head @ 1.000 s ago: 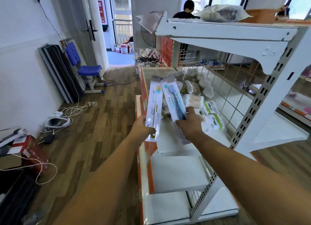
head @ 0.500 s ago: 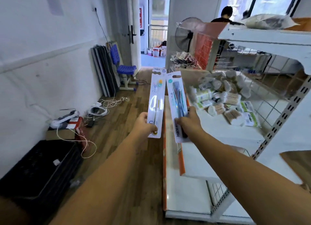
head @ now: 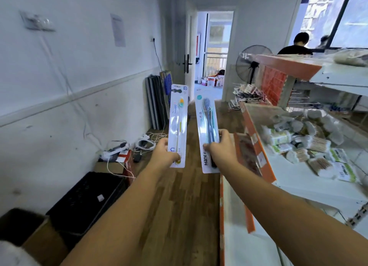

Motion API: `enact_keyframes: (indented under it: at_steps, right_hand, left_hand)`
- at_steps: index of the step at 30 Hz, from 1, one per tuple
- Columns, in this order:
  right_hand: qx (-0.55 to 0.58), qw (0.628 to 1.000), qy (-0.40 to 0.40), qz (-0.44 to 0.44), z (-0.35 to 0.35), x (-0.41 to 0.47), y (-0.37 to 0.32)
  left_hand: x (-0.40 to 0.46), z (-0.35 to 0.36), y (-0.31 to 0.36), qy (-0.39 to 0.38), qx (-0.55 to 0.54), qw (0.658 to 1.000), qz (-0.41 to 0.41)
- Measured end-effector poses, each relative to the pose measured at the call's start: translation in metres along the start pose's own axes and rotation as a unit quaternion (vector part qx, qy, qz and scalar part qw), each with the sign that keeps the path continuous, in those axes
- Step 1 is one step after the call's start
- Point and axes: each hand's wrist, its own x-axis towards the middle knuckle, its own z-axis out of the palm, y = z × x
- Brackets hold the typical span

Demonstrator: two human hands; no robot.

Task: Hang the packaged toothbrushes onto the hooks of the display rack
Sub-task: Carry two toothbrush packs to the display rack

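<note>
Toothbrush packs: yellow pack (head: 177, 126) pinched low in left hand (head: 164, 156), grey pack (head: 208, 132) in right hand (head: 221, 149), upright over floor | step: carrying | next: reach far-right hooks (head: 298, 98), thread top holes.

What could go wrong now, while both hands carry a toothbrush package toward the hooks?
Each hand, left hand and right hand, grips its package, yellow toothbrush pack and grey toothbrush pack, only at the bottom, so one might slip. The wire hooks lie far to the right, and cables on the floor could trip the person.
</note>
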Motion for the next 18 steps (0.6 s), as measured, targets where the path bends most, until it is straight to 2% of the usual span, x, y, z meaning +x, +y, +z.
enact_keyframes:
  at_steps: [11,18]
  right_hand:
    - [0.097,0.994,-0.054,-0.007,0.056,0.088,-0.012]
    - [0.110,0.991,-0.077,-0.006,0.082,0.171,-0.008]
  left_hand:
    - [0.088,-0.008,0.006,0.051,-0.034,0.998,0.017]
    - [0.159,-0.007,0.006,0.081,-0.036,0.996,0.016]
